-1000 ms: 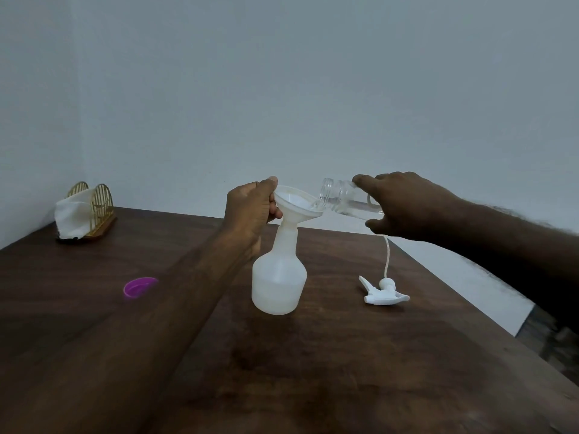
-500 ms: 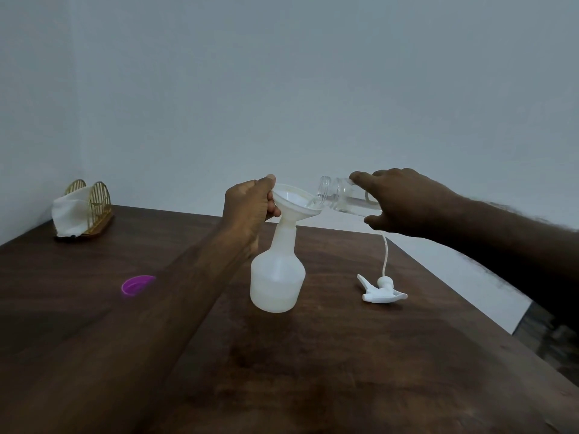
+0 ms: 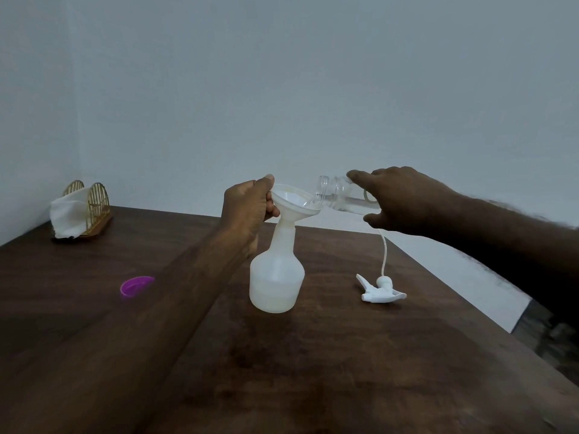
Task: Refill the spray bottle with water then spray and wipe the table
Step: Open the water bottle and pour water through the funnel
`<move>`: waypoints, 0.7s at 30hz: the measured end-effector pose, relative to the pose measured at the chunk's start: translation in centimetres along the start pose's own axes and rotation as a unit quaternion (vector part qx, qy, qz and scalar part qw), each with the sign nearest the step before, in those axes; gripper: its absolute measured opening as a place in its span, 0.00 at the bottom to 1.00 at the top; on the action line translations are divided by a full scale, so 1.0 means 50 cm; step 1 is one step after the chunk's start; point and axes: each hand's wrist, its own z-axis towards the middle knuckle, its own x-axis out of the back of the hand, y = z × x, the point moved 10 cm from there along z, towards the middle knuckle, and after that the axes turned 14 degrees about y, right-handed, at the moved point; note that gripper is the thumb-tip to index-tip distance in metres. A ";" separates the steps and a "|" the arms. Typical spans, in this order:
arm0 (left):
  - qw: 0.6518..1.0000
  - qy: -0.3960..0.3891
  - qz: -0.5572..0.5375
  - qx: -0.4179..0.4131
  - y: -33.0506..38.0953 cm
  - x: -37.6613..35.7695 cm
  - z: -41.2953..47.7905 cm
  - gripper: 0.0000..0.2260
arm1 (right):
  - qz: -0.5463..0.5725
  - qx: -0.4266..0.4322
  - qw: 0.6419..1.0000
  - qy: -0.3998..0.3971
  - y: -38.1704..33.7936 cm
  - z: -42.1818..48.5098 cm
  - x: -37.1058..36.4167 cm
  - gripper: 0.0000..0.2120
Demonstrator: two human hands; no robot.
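My left hand pinches the rim of a white funnel, thumb on top & fingers curled under. The funnel sits in the neck of the white spray bottle, which stands upright on a dark wood table, approx. mid-view. The spray bottle looks part full, w/ a paler band low down.

My right hand, above & to the right of the spray bottle, wraps around a clear water bottle. It is tipped almost level, open mouth over the funnel's right edge, w/ water along its lower side.

The spray head w/ its thin tube lies on the table right of the spray bottle, apart from it. A purple cap lies well to the spray bottle's left. Farther left & behind, a gold wire holder has a white cloth in it.
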 end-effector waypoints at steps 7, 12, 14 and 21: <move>1.000 0.001 -0.005 0.001 -0.002 -0.001 0.001 0.15 | -0.002 0.005 1.000 -0.001 0.000 0.001 -0.002 0.37; 1.000 -0.001 -0.009 -0.001 -0.001 -0.003 0.003 0.16 | -0.012 0.012 1.000 0.000 0.000 0.003 0.000 0.39; 1.000 -0.001 -0.008 -0.002 -0.002 -0.002 0.003 0.16 | -0.014 0.013 1.000 0.002 -0.001 0.002 0.001 0.39; 1.000 -0.001 -0.005 -0.001 -0.001 -0.002 0.001 0.16 | -0.009 0.013 1.000 0.003 0.000 0.001 0.003 0.37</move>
